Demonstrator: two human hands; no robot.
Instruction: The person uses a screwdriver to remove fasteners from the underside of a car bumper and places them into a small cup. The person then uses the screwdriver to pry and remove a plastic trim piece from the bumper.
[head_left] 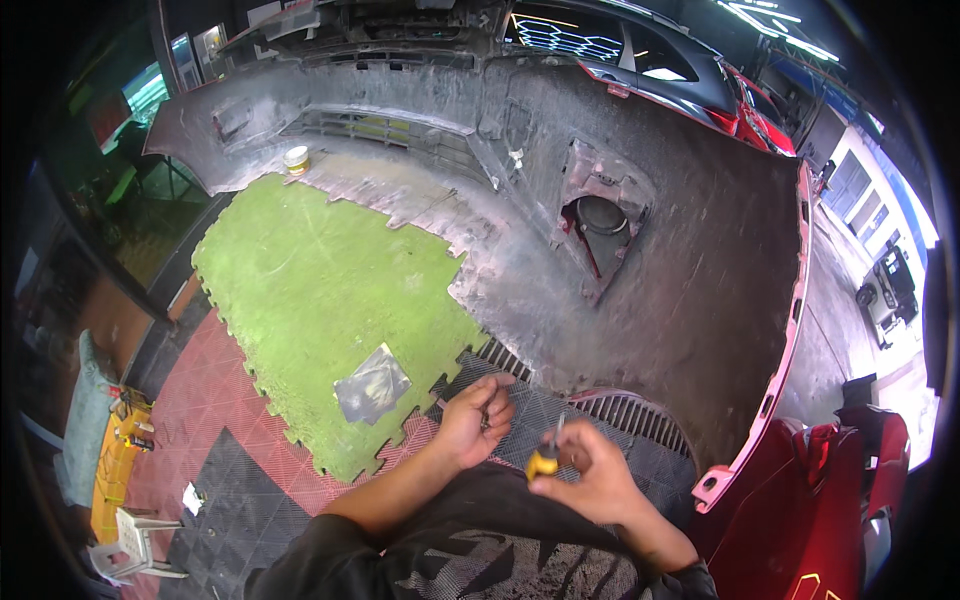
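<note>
My right hand [595, 475] grips a short screwdriver [543, 463] with a yellow and black handle, its thin metal shaft pointing up. To its left, my left hand [478, 420] is closed with the fingers curled; whatever it may hold is hidden. Both hands are in front of my body, apart from each other. Beyond them stands a big car bumper cover [720, 270], its dull grey-black, dusty inner side facing me and a pink-red edge running down the right. A round opening shows in its right half, and a slatted grille in its middle.
A green foam mat [320, 270] lies on the floor, with a grey sheet [372, 385] on it. A small tub [296, 160] sits by the bumper. Red and black floor tiles [215, 400], a white plastic chair [135, 545], a red car part [800, 500] and parked cars [690, 75] surround me.
</note>
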